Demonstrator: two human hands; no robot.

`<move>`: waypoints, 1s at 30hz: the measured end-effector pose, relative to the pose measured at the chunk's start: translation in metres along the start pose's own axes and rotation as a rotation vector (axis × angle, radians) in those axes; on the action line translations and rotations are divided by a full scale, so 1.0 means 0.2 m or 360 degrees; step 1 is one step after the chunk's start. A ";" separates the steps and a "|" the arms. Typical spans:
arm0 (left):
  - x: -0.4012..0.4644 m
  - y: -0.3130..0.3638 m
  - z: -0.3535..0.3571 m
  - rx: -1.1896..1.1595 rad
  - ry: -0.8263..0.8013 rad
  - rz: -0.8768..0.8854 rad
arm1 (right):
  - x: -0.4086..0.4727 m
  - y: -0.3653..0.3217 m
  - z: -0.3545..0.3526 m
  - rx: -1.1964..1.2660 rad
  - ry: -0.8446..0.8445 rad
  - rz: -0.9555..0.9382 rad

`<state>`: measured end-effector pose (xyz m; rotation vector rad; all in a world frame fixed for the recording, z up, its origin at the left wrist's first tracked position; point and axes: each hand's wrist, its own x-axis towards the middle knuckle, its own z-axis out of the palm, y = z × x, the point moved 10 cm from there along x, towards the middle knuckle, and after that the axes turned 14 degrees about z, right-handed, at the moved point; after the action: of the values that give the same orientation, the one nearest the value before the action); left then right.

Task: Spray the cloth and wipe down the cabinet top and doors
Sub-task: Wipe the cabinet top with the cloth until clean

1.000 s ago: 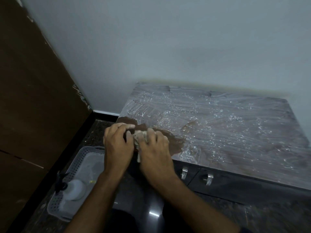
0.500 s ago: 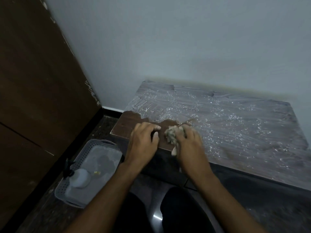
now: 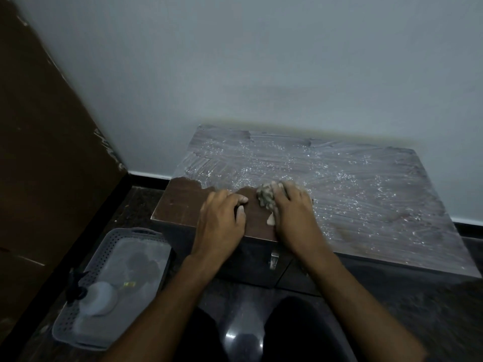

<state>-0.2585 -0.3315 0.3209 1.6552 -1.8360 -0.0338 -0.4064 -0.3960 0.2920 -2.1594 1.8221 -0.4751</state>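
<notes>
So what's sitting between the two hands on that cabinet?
In the head view, just a bare strip of wiped brown cabinet top separates the left hand from the right hand, which clutches the crumpled cloth.

Dim, bluish light; floor glare; soft wide-angle edges.

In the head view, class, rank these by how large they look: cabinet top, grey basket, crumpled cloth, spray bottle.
1. cabinet top
2. grey basket
3. spray bottle
4. crumpled cloth, partly hidden under the right hand, so its rank against the bottle is unsure.
</notes>
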 end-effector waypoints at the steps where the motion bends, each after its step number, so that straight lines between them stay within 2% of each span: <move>1: 0.00 -0.01 0.00 -0.0015 0.0008 -0.0014 | 0.07 0.00 0.00 -0.0009 -0.0026 0.0040; 4: 0.00 -0.03 0.00 -0.0075 0.0033 -0.0052 | 0.07 -0.01 0.00 -0.0016 -0.0021 0.0060; 9: 0.01 -0.05 0.00 -0.0116 0.0062 -0.0140 | -0.29 -0.05 0.01 0.0010 0.0004 -0.0170; 17: 0.03 -0.03 -0.03 -0.0036 0.0015 -0.0176 | 0.08 -0.07 -0.01 -0.0089 0.0023 0.0078; 24: -0.01 -0.04 -0.04 -0.0161 0.0063 -0.0139 | -0.25 -0.02 -0.06 -0.0019 0.0048 -0.0194; 30: 0.03 0.06 0.02 -0.0076 -0.0007 0.0005 | 0.02 0.02 -0.06 -0.0021 0.0049 0.0065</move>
<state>-0.2710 -0.3359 0.3256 1.6208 -1.8271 -0.0794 -0.4145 -0.4002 0.3005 -2.1304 1.8866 -0.4913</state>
